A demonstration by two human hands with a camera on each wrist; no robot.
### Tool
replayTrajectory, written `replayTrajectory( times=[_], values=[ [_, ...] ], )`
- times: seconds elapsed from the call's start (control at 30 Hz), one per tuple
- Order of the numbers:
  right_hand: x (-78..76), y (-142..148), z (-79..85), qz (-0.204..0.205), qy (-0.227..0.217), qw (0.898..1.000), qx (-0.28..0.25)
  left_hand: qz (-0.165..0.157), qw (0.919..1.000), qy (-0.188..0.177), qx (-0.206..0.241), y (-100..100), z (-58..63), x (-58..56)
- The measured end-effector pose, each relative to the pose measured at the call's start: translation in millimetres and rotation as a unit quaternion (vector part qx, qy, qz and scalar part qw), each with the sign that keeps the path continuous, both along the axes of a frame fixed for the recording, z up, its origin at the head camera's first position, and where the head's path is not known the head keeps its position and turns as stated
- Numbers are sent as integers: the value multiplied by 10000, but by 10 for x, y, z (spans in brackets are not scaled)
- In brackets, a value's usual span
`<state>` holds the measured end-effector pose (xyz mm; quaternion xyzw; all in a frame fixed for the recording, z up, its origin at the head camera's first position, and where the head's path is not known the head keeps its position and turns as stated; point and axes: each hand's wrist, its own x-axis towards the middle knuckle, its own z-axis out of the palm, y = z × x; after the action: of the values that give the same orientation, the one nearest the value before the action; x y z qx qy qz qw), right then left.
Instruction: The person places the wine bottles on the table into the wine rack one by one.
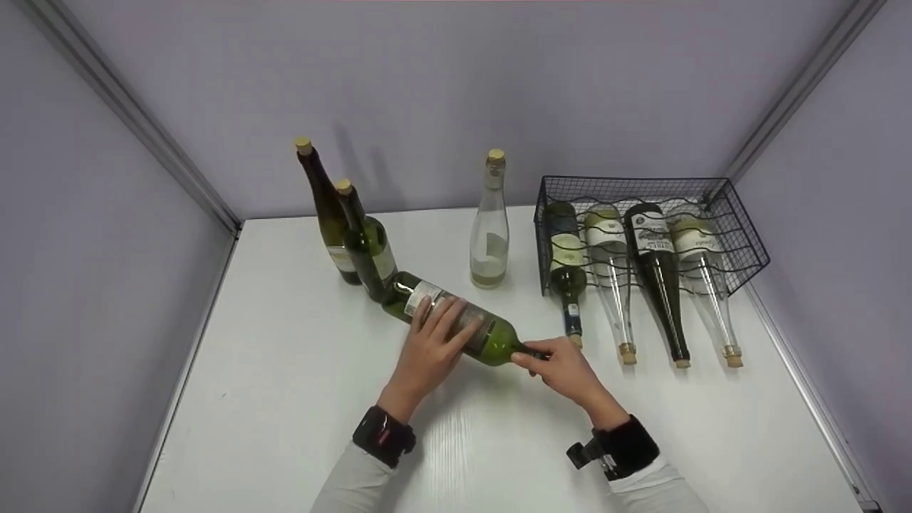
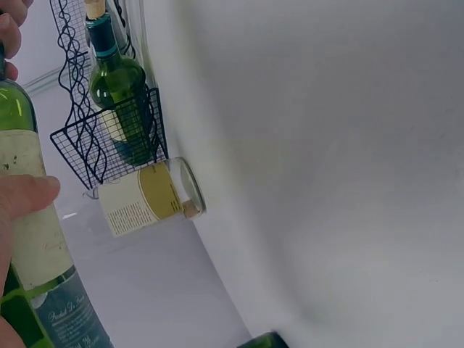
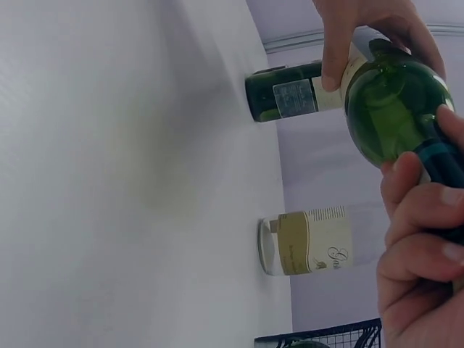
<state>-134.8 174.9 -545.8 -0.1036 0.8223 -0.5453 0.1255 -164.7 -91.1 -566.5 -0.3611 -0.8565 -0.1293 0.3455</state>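
Note:
A green wine bottle (image 1: 502, 342) with a pale label lies tilted across both hands, its base to the left and its neck to the right. My left hand (image 1: 431, 345) grips the body around the label; its thumb shows on the label in the left wrist view. At the other end, my right hand (image 1: 563, 370) holds the dark neck with curled fingers, hiding the bottle's mouth. Just behind the base stands another green bottle (image 1: 367, 249), corked and upright; whether the two touch I cannot tell. A clear corked bottle (image 1: 490, 242) stands behind the held one.
A tall brown corked bottle (image 1: 324, 189) stands at the back left. On the back right, a black wire rack (image 1: 634, 185) bears several corked bottles lying with necks toward me, one of them a dark green bottle (image 1: 662, 285). Pale walls enclose the white table (image 1: 285, 399).

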Motion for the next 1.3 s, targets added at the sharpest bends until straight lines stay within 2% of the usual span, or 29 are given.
replayTrajectory(
  times=[0.17, 0.33, 0.5, 0.67, 0.83, 1.03, 1.3],
  values=[
    [26, 147, -53, -47, 38, 9999, -91, -91, 9995, -287, 91, 11, -20, 30],
    [80, 285, -106, -287, -136, 9994, -149, -128, 9963, -706, 477, 10, -75, 58],
    [120, 402, -141, -593, -306, 9964, -515, -175, 9912, -1030, 817, -2, -127, 97],
    [146, 494, -158, -854, -359, 9926, -786, -372, 9853, -1441, 845, 35, -139, 159],
    [164, 563, -174, -1076, -397, 9881, -1022, -563, 9814, -1625, 852, 102, -129, 208],
    [185, 623, -176, -1299, -141, 9831, -1280, -705, 9808, -1659, 748, 151, -135, 238],
    [190, 718, -212, -1656, 522, 9714, -1621, -630, 9793, -1867, 474, 170, -141, 247]
  ],
)
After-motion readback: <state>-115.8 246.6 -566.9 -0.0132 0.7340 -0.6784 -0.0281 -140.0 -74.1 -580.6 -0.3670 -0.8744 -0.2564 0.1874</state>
